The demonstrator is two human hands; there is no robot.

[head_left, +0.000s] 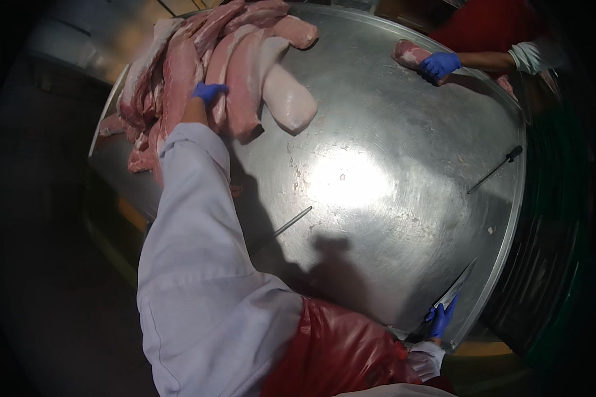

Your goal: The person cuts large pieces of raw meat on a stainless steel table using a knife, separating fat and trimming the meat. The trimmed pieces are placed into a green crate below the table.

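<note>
A heap of long pork loins (244, 99), pink with pale fat, covers the far left of the metal table. My left hand (209, 93), in a blue glove, reaches far out and closes on one pork loin (217, 66) in the heap; its palm and the grip's underside are hidden. At the near right edge of the table my right hand (442, 319), also blue-gloved, is wrapped round a knife (455, 288). The blade points away and slightly right, low over the table, and the handle is mostly covered by the fingers.
A honing steel (294, 221) lies mid-table beside my left sleeve; another with a black handle (495, 169) lies near the right edge. Across the metal table (391, 126), a co-worker's blue-gloved hand (440, 65) rests on a piece of meat (409, 53).
</note>
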